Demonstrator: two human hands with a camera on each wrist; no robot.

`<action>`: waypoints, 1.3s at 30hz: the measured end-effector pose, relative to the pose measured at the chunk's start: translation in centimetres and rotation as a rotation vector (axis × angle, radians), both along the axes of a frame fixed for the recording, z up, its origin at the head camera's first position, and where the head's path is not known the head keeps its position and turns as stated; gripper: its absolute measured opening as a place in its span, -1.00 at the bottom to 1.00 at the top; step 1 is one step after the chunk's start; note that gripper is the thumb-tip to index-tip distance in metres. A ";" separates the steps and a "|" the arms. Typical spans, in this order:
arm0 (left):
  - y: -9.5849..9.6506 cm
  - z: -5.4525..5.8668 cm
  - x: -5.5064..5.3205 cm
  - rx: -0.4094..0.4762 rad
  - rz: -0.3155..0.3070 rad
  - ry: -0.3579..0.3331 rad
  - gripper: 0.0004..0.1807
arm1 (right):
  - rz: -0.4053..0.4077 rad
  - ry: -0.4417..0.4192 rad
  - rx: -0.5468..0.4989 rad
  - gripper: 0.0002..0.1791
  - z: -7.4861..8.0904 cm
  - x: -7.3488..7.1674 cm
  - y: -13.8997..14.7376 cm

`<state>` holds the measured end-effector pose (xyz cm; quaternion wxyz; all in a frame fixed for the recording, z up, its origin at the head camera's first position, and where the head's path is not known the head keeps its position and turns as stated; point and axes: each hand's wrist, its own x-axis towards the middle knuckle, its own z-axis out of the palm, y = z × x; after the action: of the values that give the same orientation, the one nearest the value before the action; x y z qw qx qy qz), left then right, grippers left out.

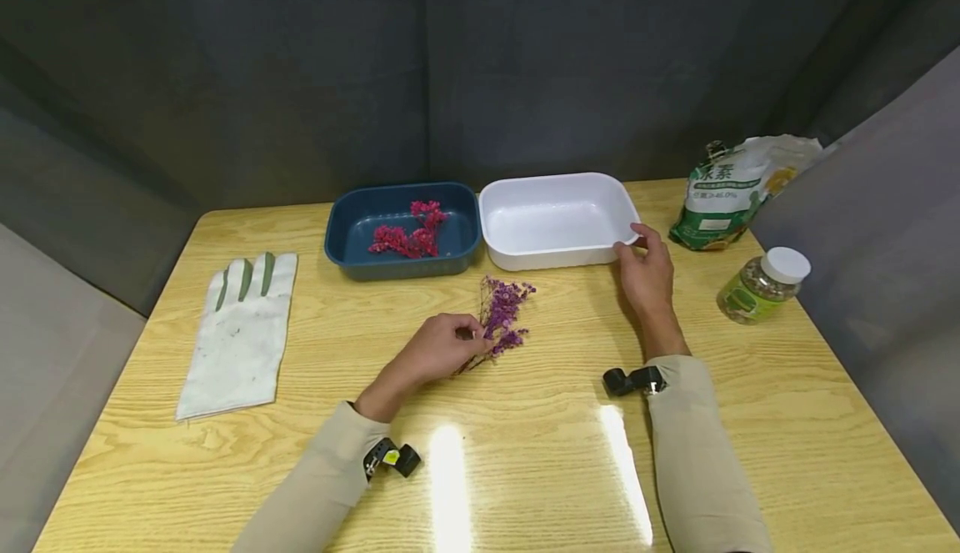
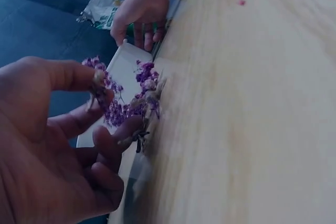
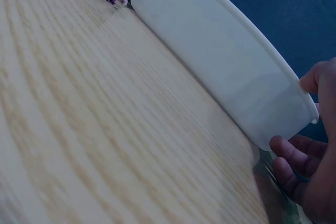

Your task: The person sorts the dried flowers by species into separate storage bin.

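Beige sleeves and black wrist cameras, the left with a yellow patch.

Dark grey fabric behind a yellowish wood-grain table, two bright reflections on its top.

Glove, green-white bag, lidded jar.

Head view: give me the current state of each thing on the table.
Navy tray: upright, open-topped
Pink dried flowers: lying in the navy tray
White tray: upright, held at a corner by the right hand
Purple dried flowers: stems pinched by the left hand
Cloth glove: flat, dark-specked
Jar: lidded
Urea bag: standing, top crumpled
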<state>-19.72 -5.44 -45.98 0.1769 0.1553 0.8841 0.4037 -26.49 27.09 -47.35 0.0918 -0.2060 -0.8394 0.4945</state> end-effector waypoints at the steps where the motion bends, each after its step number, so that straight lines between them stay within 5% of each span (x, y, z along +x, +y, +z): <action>1: -0.1 0.0 -0.1 0.025 0.004 -0.026 -0.84 | -0.001 0.003 0.003 -0.40 0.0 0.0 0.0; 5: -0.3 0.1 -0.4 0.072 0.030 -0.086 -0.84 | 0.001 0.012 0.012 -0.40 -0.1 0.0 0.1; 11: -0.2 0.3 -0.5 -0.007 0.044 -0.079 -0.80 | 0.003 0.012 0.011 -0.40 0.0 0.0 0.0; 20: 0.8 0.2 -1.2 -0.111 0.065 0.116 -0.70 | 0.001 0.020 0.012 -0.41 0.0 -0.2 -0.1; 26: 1.4 -0.2 -1.3 -0.134 0.067 0.148 -0.80 | 0.001 0.020 -0.002 -0.42 -0.2 -0.2 -0.2; 33: 1.5 -0.6 -1.4 -0.088 0.116 0.124 -0.87 | 0.004 0.022 -0.002 -0.42 -0.1 -0.1 -0.1; 39: 1.2 -0.5 -1.4 0.014 0.121 0.013 -0.86 | 0.004 0.021 0.008 -0.41 -0.1 0.0 0.1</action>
<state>-21.16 -4.29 -46.51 0.1452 0.1053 0.8902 0.4188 -26.46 27.15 -47.40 0.1001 -0.1987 -0.8408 0.4936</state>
